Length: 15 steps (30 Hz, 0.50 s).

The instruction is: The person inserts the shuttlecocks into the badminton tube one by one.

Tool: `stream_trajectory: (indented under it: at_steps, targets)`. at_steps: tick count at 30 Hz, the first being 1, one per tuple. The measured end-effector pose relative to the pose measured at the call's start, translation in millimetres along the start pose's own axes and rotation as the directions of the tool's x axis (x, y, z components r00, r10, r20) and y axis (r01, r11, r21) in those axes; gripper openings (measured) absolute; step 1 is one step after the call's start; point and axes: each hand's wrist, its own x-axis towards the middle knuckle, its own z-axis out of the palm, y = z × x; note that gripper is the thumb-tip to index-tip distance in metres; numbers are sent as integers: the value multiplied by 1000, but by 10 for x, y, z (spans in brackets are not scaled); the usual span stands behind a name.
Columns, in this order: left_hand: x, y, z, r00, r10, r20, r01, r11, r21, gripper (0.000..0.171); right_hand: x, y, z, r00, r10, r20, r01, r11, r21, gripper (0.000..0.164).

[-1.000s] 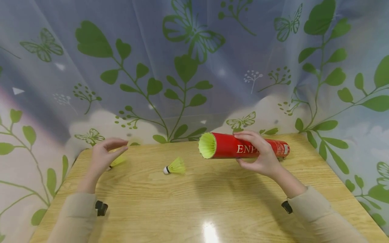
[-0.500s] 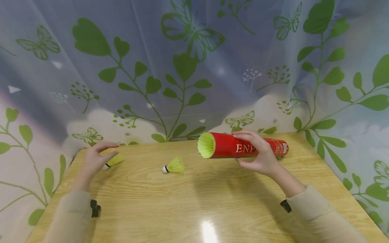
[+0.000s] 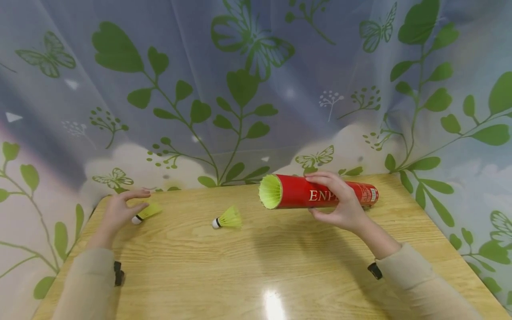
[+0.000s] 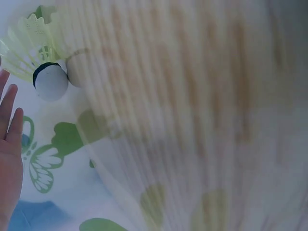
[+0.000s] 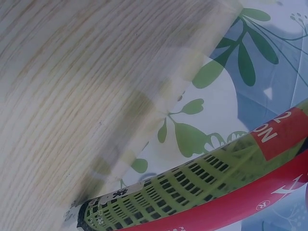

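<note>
My right hand (image 3: 340,200) grips a red shuttlecock tube (image 3: 294,192), thumb below and fingers over the top. The tube lies nearly level above the table, its open left end showing a yellow-green shuttlecock skirt. A clear strip in its side shows in the right wrist view, with green skirts (image 5: 168,190) inside. At the table's left my left hand (image 3: 118,213), thumb and fingers spread apart, hovers by a yellow shuttlecock (image 3: 150,211) with a white cork. That shuttlecock (image 4: 48,72) is beside the fingers (image 4: 14,120) in the left wrist view; contact cannot be told.
Another yellow shuttlecock (image 3: 228,218) lies mid-table, its cork pointing left. The wooden table (image 3: 208,275) reaches back to a curtain (image 3: 180,142) printed with leaves and butterflies. Black straps (image 3: 375,270) sit at both wrists.
My left hand has moved left and slightly down, and more of the left shuttlecock shows beside it. The right hand and tube hold nearly still; the view shifts slightly.
</note>
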Motion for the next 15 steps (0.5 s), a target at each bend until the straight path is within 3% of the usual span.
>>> stream_trajectory:
  at_steps: [9, 15]
  targets:
    - [-18, -62, -5, 998, 64, 9, -64, 997, 33, 32, 15, -7, -4, 1000, -4, -12, 4, 1000, 2, 67]
    - [-21, -43, 6, 997, 74, 17, -75, 995, 66, 25, 7, -1, -5, 1000, -5, -7, 5, 1000, -1, 66]
